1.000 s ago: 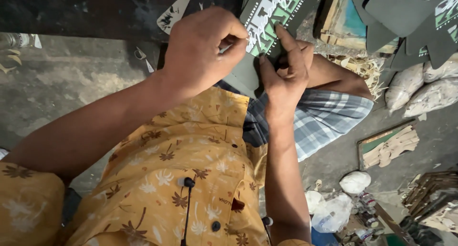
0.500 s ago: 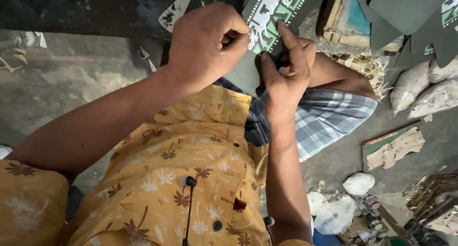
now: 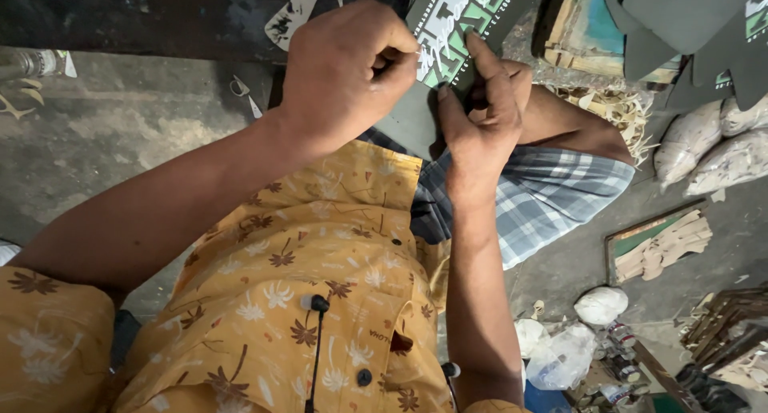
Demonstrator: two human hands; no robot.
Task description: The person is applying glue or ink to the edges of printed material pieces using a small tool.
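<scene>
Left hand (image 3: pixel 348 73) clenched in fist, grip on near edge of dark printed card sheet (image 3: pixel 460 21). Right hand (image 3: pixel 480 113) pinches same sheet, forefinger laid flat along printed face. Sheet held above lap, over checked cloth (image 3: pixel 544 197), clear of floor (image 3: pixel 120 133). Long axis runs diagonally, from hands toward upper right. Progress: sheet looks whole. Similar dark pieces (image 3: pixel 688 29) stacked upper right; offcuts (image 3: pixel 664 249) lie on floor.
</scene>
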